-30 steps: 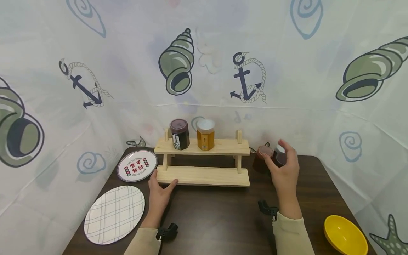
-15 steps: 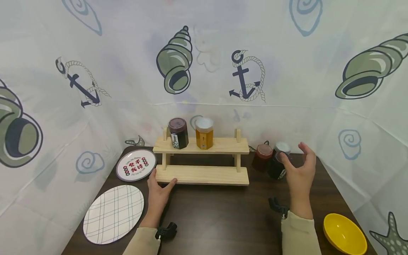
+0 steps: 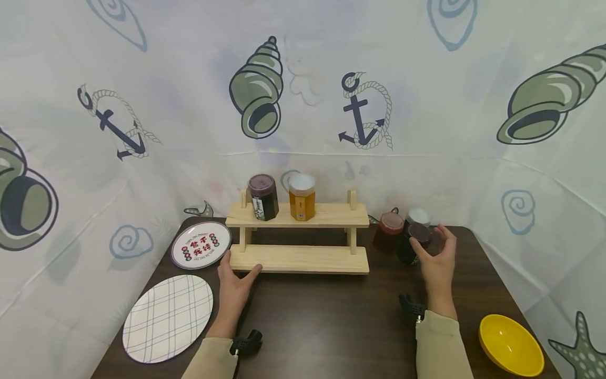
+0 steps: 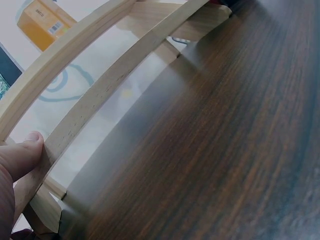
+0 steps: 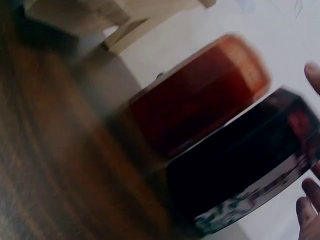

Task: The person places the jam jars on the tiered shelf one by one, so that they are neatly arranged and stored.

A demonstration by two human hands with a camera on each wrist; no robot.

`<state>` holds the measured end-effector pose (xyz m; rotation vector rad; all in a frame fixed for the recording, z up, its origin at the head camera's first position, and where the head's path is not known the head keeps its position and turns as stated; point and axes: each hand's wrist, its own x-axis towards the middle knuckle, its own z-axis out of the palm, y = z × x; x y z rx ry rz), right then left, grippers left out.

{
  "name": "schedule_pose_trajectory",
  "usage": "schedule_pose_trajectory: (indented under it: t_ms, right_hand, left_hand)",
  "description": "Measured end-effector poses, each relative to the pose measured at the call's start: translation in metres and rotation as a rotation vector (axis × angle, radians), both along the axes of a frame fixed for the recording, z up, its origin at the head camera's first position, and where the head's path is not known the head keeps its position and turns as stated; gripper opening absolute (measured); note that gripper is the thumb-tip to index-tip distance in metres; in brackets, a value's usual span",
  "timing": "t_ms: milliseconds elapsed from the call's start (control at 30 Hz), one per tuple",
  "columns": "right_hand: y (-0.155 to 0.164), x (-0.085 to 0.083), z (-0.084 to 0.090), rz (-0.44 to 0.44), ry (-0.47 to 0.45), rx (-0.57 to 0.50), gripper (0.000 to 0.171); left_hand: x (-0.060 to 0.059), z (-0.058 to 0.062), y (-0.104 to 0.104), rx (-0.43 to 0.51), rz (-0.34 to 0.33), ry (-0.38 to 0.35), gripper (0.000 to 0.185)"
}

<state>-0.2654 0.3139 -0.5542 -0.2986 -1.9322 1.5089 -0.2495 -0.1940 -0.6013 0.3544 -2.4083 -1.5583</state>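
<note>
My left hand (image 3: 239, 268) lies on the dark table with its thumb (image 4: 20, 155) against the front edge of a two-tier wooden rack (image 3: 298, 259) and its fingers at the rack's left end. The top shelf carries a dark jam jar (image 3: 263, 197) and a honey jar (image 3: 302, 197). Right of the rack stand three jars close together: a red one (image 3: 388, 231), a white-lidded one (image 3: 418, 216) and a dark one (image 3: 407, 250). My right hand (image 3: 432, 239) reaches around the dark jar (image 5: 240, 160), its fingertips (image 5: 314, 75) spread at the jar's sides and not plainly gripping.
A round printed plate (image 3: 201, 245) and a plaid oval plate (image 3: 168, 318) lie at the table's left. A yellow bowl (image 3: 510, 345) sits at the front right corner. Printed cloth walls close in the table on three sides.
My right hand swung from over the jars out to the right, then came back in around the dark jar. The left hand stayed on the rack's corner.
</note>
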Motion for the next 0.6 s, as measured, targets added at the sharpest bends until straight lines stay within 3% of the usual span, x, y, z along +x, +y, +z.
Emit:
schedule_pose_trajectory:
  t_ms: [167, 433, 600]
  right_hand:
    - [-0.003, 0.0, -0.011, 0.047, -0.014, -0.063, 0.092]
    - [-0.017, 0.011, 0.005, 0.097, -0.063, -0.128, 0.097]
    - [-0.007, -0.001, -0.02, 0.089, -0.129, -0.12, 0.099]
  left_hand:
    - [-0.001, 0.0, 0.001, 0.004, 0.0, 0.002, 0.115]
    - [-0.001, -0.001, 0.001, 0.013, -0.009, -0.012, 0.117]
    - [0.001, 0.001, 0.001, 0.013, -0.006, -0.009, 0.116]
